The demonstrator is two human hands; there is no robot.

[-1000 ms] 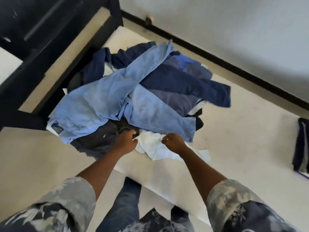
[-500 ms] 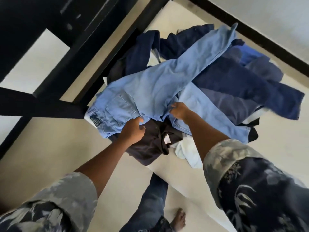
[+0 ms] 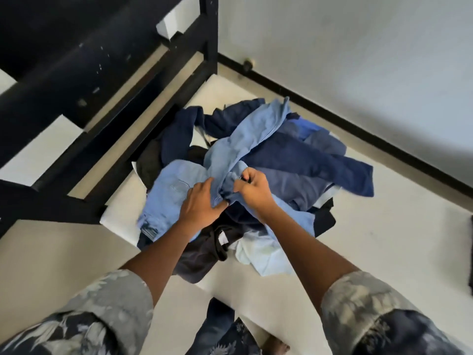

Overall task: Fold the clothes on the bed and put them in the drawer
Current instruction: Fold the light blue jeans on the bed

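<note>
A pile of clothes lies on the white bed [image 3: 371,252]. On top are light blue jeans [image 3: 245,139], bunched at the waist. My left hand [image 3: 202,203] grips the jeans' waist area, thumb and fingers around the fabric. My right hand [image 3: 253,189] pinches the bunched denim just beside it. Under the jeans are dark navy trousers [image 3: 320,162], a black garment [image 3: 202,254] with a white tag, and a white garment [image 3: 261,254]. No drawer is in view.
A black bed frame [image 3: 107,103] runs along the left and far side. A white wall with a black skirting [image 3: 384,139] lies behind. A dark folded item [image 3: 470,252] sits at the bed's right edge. My legs stand at the mattress's near edge.
Both hands moved up from the white garment onto the light blue jeans and came together at the waist. The jeans are now bunched up. My view swung toward the wall.
</note>
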